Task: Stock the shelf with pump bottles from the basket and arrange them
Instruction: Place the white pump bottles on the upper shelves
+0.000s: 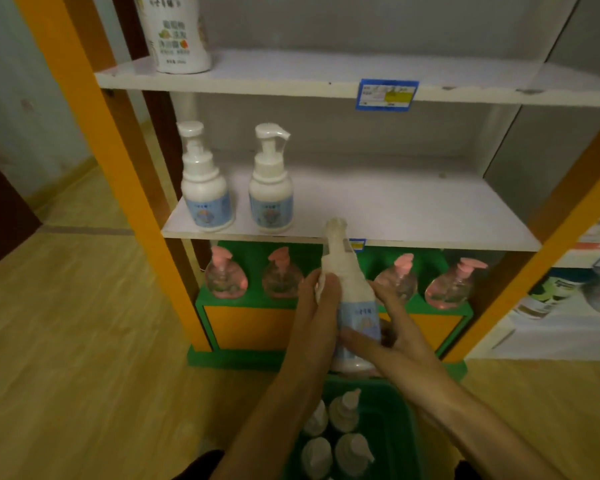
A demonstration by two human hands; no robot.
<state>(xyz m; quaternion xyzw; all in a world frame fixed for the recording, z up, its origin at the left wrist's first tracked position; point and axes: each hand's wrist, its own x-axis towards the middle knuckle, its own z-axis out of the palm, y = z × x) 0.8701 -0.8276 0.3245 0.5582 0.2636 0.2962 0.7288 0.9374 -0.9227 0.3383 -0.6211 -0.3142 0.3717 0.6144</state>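
We hold the pump bottle (352,299) at frame centre above the basket (392,420), left hand (321,306) and right hand (395,317) both wrapped round it, and risk knocking the two shelved bottles (271,188) if it swings left.

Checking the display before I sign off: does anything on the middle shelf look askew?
Slightly. The two white pump bottles stand upright, but the left bottle faces its nozzle away, unlike the right bottle.
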